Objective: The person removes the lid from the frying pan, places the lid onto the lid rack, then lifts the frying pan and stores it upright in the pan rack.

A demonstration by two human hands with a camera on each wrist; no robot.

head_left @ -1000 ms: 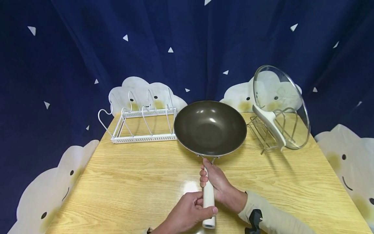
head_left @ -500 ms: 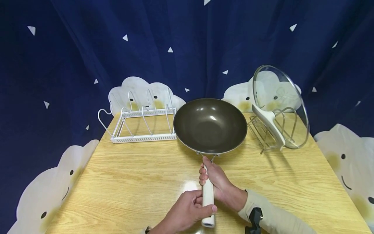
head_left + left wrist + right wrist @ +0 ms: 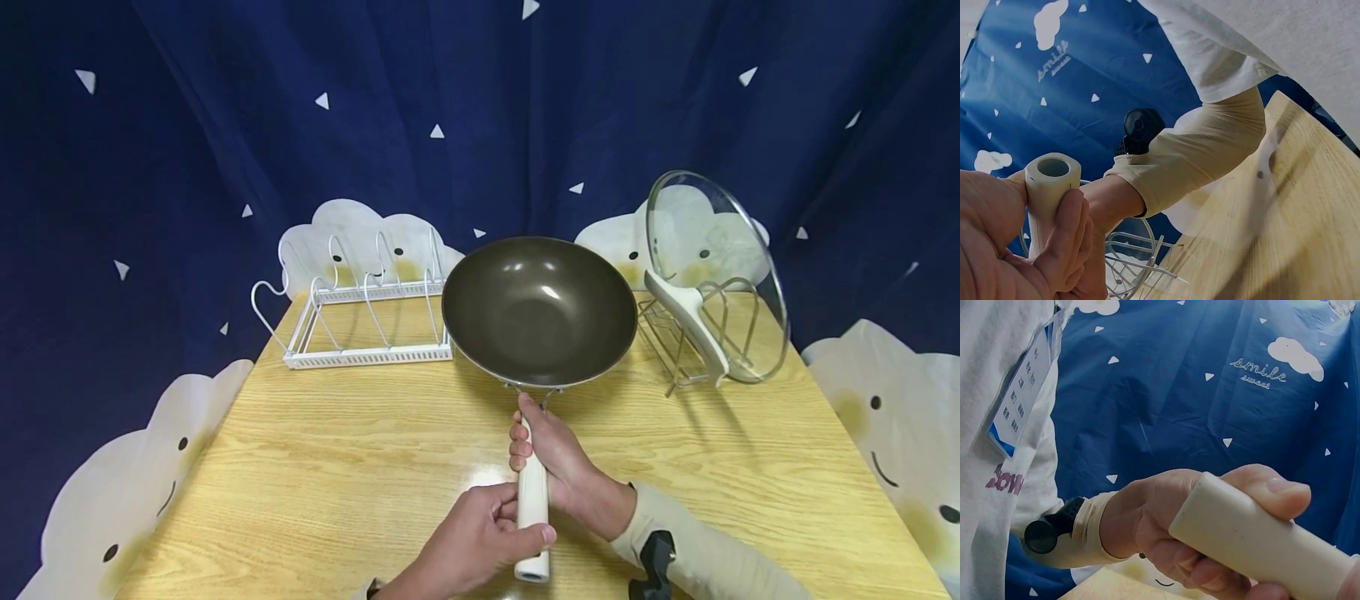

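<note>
A dark brown wok [image 3: 536,312] with a long cream handle [image 3: 533,492] is held over the middle of the table, its bowl facing up and toward me. My right hand [image 3: 551,446] grips the handle close to the bowl, thumb along the top. Lower down, my left hand [image 3: 480,533] holds the handle's end, thumb across it and fingers curled at its side. In the left wrist view the handle's round end hole [image 3: 1054,167] shows between the thumb and fingers. The right wrist view has the left hand [image 3: 1166,515] around the handle's end [image 3: 1229,519].
At the back left of the wooden table [image 3: 337,467] stands a white wire rack [image 3: 367,357]. A metal wire stand [image 3: 675,358] at the back right bears a tilted glass lid [image 3: 738,225] with a white grip [image 3: 690,312]. A blue curtain [image 3: 450,67] hangs behind.
The wok has risen slightly and its bowl has come up in the head view, now overlapping more of the curtain. Both hands keep their hold on the handle.
</note>
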